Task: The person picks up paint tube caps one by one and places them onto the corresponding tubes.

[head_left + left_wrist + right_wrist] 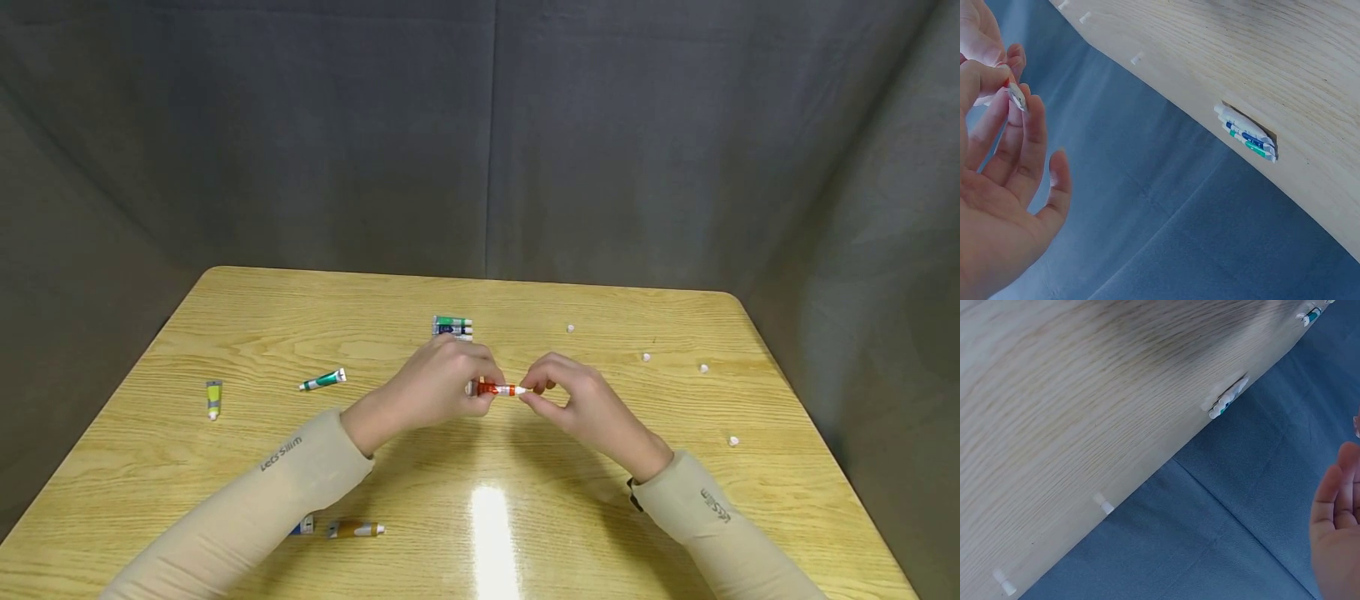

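Fingers of the left hand [448,382] are clamped on the red tube [491,389], located below frame centre; its white cap [520,390] is pinched by the right hand [579,398]. Three tubes [452,329] are grouped just above the left hand; four loose caps [703,367] are scattered at right.

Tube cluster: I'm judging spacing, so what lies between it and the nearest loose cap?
Head view: only bare table lies between the tube cluster and cap.

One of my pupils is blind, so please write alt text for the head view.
A person's left hand holds a red tube over a wooden table while the right hand pinches its white tip. Other tubes lie in the left half, four white caps in the right.
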Tool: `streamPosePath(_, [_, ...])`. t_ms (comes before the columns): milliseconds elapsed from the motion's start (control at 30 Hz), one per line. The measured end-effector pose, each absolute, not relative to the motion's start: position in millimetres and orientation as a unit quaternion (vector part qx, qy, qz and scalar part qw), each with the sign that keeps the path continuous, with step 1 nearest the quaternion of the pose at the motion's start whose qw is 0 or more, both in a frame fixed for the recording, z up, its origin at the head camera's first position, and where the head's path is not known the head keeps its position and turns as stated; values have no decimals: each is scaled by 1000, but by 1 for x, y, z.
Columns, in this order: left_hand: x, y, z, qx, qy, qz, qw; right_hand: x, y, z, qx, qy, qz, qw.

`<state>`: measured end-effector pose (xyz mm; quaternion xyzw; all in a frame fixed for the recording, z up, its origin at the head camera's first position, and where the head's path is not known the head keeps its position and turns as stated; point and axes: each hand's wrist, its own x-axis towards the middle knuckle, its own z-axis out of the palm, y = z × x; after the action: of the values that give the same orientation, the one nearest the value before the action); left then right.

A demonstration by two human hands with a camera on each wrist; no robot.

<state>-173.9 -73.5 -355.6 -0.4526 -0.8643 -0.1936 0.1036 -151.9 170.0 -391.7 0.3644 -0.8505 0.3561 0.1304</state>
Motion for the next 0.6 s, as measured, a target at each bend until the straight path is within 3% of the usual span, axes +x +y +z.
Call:
streamPosePath(333, [-173, -73, -356, -454, -865, -180, 114, -152, 169, -392, 362, -861, 337, 114])
streamPosePath(600, [-174, -76, -359, -445, -870, -179, 109, -153, 170, -391, 366, -860, 329, 137])
